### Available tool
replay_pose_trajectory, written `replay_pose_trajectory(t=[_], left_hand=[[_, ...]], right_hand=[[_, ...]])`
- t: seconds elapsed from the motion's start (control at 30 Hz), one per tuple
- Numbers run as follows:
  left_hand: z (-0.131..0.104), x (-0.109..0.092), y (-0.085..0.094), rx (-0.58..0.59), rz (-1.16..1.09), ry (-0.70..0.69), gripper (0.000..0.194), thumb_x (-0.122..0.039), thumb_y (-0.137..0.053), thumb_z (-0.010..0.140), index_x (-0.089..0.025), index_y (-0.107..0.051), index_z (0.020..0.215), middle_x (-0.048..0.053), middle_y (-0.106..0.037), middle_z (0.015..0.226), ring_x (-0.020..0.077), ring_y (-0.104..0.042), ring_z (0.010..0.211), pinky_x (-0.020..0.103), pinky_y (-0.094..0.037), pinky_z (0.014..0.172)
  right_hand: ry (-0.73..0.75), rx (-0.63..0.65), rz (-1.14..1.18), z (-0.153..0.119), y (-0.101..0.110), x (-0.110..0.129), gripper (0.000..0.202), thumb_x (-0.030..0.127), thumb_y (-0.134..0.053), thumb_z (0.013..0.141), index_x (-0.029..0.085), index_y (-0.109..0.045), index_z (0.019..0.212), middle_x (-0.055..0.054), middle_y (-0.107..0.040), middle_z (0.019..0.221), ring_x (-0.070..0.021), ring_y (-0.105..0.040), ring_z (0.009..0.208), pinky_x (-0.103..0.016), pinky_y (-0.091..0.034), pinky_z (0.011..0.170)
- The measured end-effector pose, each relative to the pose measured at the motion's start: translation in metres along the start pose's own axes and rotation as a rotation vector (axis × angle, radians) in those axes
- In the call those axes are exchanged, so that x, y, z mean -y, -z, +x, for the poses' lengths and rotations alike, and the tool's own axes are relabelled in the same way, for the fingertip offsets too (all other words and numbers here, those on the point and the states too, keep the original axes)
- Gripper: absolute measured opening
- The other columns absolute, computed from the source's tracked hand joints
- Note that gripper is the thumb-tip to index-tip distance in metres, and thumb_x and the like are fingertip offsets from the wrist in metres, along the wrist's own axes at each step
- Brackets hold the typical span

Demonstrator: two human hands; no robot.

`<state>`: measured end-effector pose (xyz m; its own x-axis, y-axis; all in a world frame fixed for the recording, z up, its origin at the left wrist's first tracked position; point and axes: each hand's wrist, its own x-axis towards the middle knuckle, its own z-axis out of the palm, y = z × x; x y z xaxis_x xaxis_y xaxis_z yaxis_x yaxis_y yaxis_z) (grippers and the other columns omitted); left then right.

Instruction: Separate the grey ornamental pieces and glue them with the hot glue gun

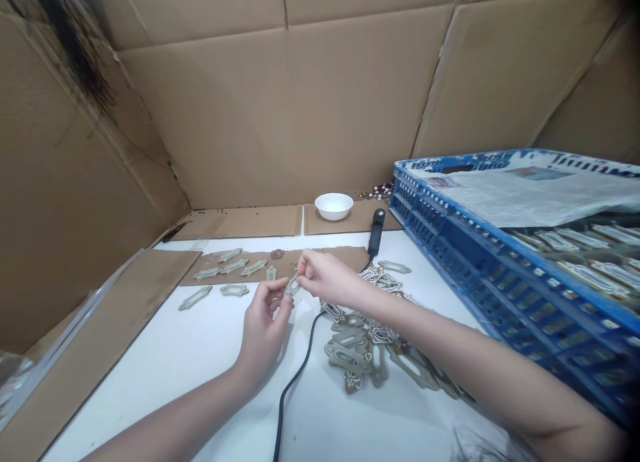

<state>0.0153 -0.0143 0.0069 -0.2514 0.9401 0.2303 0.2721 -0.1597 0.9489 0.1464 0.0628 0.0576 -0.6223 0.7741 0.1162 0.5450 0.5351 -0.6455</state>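
Between both hands, above the white table, is a small grey-green frame-shaped plate (pixel 293 285). My left hand (pixel 269 315) pinches its lower left edge with thumb and fingertips. The fingers of my right hand (pixel 316 275) are closed on its upper right side. Several similar plates (pixel 235 267) lie spread on a cardboard strip (pixel 345 254) beyond and to the left. Under and beside my right forearm is a heap of such plates (pixel 350 355), some showing a white scroll pattern. What the right fingertips press on is partly hidden.
A blue crate (pixel 450 249) with newspaper (pixel 540 189) and rows of plates stands at the right. A white bowl (pixel 334 207) sits at the back. Near it stands a black handheld device (pixel 376 234); a black cable (pixel 300 375) crosses the table. Cardboard walls (pixel 280 115) enclose the back and left.
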Motion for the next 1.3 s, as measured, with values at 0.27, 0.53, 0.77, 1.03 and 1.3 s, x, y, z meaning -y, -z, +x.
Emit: replay_pose_trajectory(t=[0.27, 0.53, 0.77, 1.03, 1.3], left_hand=[[0.003, -0.002, 0.002, -0.059, 0.024, 0.025, 0.025, -0.029, -0.048, 0.079, -0.018, -0.046, 0.101, 0.004, -0.054, 0.090, 0.0134, -0.054, 0.078, 0.028, -0.042, 0.073], [0.027, 0.018, 0.016, -0.084, 0.541, 0.012, 0.024, -0.031, -0.044, 0.078, -0.016, -0.047, 0.097, 0.004, -0.055, 0.075, 0.0184, -0.053, 0.068, 0.032, -0.040, 0.065], [0.033, 0.022, 0.023, -0.049, 0.902, -0.162, 0.023, -0.028, -0.040, 0.080, -0.015, -0.047, 0.098, 0.011, -0.050, 0.094, 0.0233, -0.052, 0.083, 0.036, -0.042, 0.069], [0.013, 0.007, -0.001, 0.414, 0.875, -0.630, 0.036, -0.015, -0.034, 0.084, -0.024, -0.046, 0.117, 0.009, -0.046, 0.119, 0.0223, -0.039, 0.108, 0.040, -0.035, 0.089], [0.011, 0.009, -0.008, 0.515, 0.779, -0.567, 0.027, -0.020, -0.032, 0.086, -0.017, -0.055, 0.101, 0.008, -0.060, 0.090, 0.0196, -0.049, 0.089, 0.035, -0.038, 0.079]], right_hand=[[-0.121, -0.089, 0.147, 0.007, 0.005, -0.005, 0.028, 0.036, -0.059, 0.066, 0.019, -0.040, 0.075, 0.003, -0.045, 0.060, -0.0077, -0.039, 0.050, -0.021, -0.025, 0.046], [-0.172, 0.111, 0.623, 0.015, 0.046, -0.013, 0.024, 0.030, -0.045, 0.079, 0.020, -0.031, 0.062, 0.008, -0.025, 0.048, -0.0040, -0.018, 0.039, -0.022, -0.011, 0.040], [-0.134, 0.309, 0.824, 0.015, 0.044, -0.016, 0.026, 0.020, -0.044, 0.076, 0.019, -0.028, 0.056, 0.006, -0.021, 0.051, -0.0035, -0.016, 0.041, -0.021, -0.008, 0.041], [-0.193, 0.328, 0.753, 0.012, 0.047, -0.013, 0.004, 0.021, -0.048, 0.077, 0.019, -0.049, 0.073, 0.004, -0.040, 0.061, -0.0028, -0.022, 0.042, -0.019, -0.013, 0.038], [-0.105, 0.315, 0.732, 0.013, 0.044, -0.016, 0.016, 0.028, -0.048, 0.079, 0.018, -0.061, 0.080, 0.003, -0.040, 0.063, -0.0033, -0.024, 0.043, -0.020, -0.014, 0.038]])
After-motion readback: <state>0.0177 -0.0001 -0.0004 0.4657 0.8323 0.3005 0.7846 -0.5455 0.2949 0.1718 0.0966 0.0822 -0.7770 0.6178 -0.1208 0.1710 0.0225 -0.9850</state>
